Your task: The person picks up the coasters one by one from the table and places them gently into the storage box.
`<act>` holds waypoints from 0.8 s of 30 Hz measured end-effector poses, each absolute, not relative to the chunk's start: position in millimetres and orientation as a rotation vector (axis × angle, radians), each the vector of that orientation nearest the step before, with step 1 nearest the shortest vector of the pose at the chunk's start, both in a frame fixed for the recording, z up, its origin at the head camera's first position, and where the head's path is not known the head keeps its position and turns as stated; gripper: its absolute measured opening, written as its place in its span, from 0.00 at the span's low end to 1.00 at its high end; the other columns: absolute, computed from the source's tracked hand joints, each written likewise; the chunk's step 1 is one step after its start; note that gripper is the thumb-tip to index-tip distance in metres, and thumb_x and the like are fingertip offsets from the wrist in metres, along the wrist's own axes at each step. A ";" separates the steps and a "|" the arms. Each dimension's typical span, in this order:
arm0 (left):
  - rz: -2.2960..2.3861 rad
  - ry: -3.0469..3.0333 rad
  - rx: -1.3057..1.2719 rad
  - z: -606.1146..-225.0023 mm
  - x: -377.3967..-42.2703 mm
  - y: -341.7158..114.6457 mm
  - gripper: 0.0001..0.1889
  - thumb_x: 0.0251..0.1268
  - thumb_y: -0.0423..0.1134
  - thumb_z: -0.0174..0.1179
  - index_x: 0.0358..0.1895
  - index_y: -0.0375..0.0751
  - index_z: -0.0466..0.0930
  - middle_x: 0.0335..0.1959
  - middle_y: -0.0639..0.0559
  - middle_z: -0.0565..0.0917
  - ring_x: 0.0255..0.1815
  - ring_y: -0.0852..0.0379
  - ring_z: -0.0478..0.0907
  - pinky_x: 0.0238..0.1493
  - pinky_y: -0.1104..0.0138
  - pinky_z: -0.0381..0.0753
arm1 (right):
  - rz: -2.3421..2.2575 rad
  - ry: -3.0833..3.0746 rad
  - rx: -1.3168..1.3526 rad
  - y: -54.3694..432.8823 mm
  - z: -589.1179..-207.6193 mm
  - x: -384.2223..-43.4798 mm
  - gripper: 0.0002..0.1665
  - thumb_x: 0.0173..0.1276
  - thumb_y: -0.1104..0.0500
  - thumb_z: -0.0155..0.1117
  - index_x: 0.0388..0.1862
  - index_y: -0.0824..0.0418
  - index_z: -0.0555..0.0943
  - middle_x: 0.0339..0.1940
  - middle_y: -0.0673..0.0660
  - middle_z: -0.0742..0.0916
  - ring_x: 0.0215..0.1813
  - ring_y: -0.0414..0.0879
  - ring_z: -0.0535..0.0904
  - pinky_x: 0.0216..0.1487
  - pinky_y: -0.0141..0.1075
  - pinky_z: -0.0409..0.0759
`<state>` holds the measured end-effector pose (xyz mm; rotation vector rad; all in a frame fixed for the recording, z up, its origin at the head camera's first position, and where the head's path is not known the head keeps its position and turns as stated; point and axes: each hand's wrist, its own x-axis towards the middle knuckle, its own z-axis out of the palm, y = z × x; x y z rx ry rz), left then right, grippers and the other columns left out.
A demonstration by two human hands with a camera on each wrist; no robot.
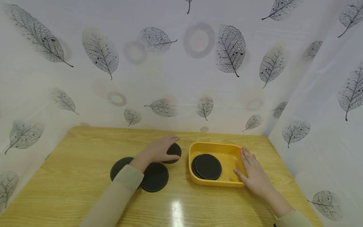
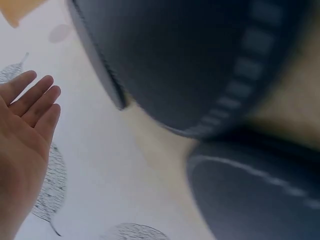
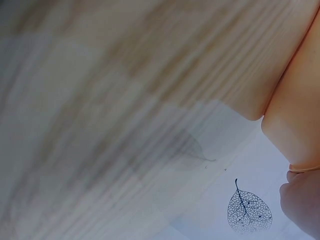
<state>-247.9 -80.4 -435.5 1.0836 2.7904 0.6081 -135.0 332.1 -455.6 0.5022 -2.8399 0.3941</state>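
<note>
My left hand [image 1: 158, 150] reaches over a round black coaster [image 1: 175, 149] on the table, thumb and fingers spread apart at its edges. In the left wrist view, the fingers of that hand look straight, beside large, close black coasters [image 2: 180, 60] with stitched rims. Two more coasters lie under and beside the left forearm, one [image 1: 155, 177] nearer the middle and one [image 1: 120, 166] partly hidden by the sleeve. A yellow tray [image 1: 215, 146] holds two overlapping black coasters [image 1: 208, 167]. At its right rim rests my right hand [image 1: 255, 175], fingers straight, thumb over the inside.
All this stands on a wood-grain table [image 1: 76, 170]. A pale curtain [image 1: 175, 72] printed with leaves rises behind the table and along its sides. In the right wrist view, the tray's outer wall [image 3: 295, 100] shows at the right edge.
</note>
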 end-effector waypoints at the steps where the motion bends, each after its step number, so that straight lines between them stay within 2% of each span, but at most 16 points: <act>1: 0.606 2.792 1.068 -437.3 -248.4 -83.3 0.46 0.71 0.61 0.67 0.82 0.38 0.65 0.81 0.39 0.69 0.82 0.40 0.68 0.82 0.46 0.69 | 0.393 -2.840 0.503 332.2 -455.8 -135.1 0.50 0.79 0.45 0.62 0.82 0.78 0.57 0.86 0.75 0.58 0.86 0.71 0.56 0.90 0.35 0.30; 11: 0.618 2.765 0.958 -444.6 -251.9 -100.5 0.53 0.63 0.61 0.74 0.83 0.35 0.61 0.83 0.38 0.66 0.83 0.37 0.65 0.82 0.44 0.67 | 0.396 -2.840 0.505 331.9 -455.3 -135.0 0.50 0.80 0.45 0.61 0.82 0.79 0.57 0.86 0.75 0.58 0.86 0.71 0.56 0.89 0.33 0.29; 18: 0.535 2.754 1.007 -451.3 -259.0 -105.9 0.59 0.57 0.61 0.78 0.83 0.31 0.58 0.83 0.34 0.64 0.83 0.35 0.64 0.81 0.42 0.67 | 0.394 -2.840 0.506 331.5 -454.8 -134.2 0.50 0.79 0.45 0.61 0.82 0.79 0.57 0.86 0.76 0.59 0.86 0.71 0.56 0.89 0.33 0.28; 24: 0.501 2.734 1.005 -455.3 -262.3 -105.3 0.62 0.54 0.62 0.79 0.83 0.29 0.57 0.83 0.33 0.64 0.83 0.34 0.64 0.82 0.42 0.67 | 0.390 -2.840 0.505 331.7 -452.6 -135.0 0.50 0.79 0.45 0.62 0.82 0.79 0.57 0.86 0.75 0.58 0.86 0.71 0.56 0.90 0.36 0.31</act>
